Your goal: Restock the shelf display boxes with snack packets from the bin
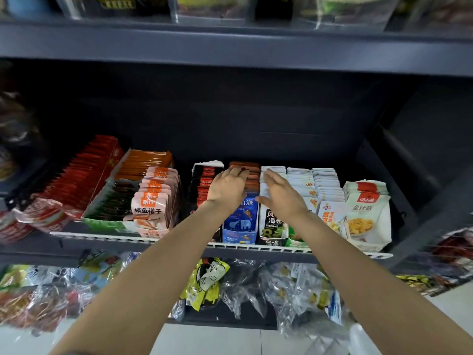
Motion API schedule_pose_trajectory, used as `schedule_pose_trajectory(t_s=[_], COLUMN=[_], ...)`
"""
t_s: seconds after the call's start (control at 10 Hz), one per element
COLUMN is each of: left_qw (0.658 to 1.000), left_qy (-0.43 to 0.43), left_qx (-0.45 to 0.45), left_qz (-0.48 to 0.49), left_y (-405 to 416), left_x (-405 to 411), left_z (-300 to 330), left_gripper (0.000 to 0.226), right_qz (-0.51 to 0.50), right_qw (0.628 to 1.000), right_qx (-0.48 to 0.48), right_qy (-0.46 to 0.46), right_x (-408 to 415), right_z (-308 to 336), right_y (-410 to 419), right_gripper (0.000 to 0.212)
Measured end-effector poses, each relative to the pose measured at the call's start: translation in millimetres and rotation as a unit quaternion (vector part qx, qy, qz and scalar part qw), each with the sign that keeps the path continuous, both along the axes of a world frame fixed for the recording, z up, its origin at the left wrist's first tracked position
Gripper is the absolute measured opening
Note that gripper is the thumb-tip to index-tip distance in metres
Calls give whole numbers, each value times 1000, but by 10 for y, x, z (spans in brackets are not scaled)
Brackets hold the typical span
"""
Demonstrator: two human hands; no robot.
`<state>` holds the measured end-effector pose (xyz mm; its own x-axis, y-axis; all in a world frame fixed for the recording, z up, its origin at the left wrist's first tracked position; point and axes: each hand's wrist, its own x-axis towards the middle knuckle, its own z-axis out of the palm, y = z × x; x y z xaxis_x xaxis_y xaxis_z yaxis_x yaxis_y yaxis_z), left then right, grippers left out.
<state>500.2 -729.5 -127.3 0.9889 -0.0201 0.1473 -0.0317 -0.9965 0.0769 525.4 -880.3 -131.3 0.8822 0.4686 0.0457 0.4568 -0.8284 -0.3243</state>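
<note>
Both hands (253, 190) press down reddish-brown snack packets (252, 175) in blue display box (240, 226).

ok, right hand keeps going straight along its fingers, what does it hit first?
Probably the row of white packets: the right hand points up and back over it, fingertips at its far end. Beyond looks like dark shelf back; depth unclear.

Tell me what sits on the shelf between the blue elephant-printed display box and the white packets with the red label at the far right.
In the head view, rows of white packets in a dark seaweed box and neighbouring white-packet rows.
</note>
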Motion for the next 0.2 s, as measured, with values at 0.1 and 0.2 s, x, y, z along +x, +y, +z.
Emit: schedule_pose_trajectory(t_s=[0.1,0.2], left_qw=[999,995], left_qy=[-31,-59], left_qx=[-19,-74], left_qz=[5,16], left_y=[-45,-38], left_x=[-127,-278], left_z=[129,245], left_gripper=[34,19], right_qz=[-31,-62], right_qw=[999,995], right_qx=[24,69], right_qy=[-16,-47], right_x=[-148,-302], right_z=[127,227], right_y=[-56,-165], right_gripper=[53,37])
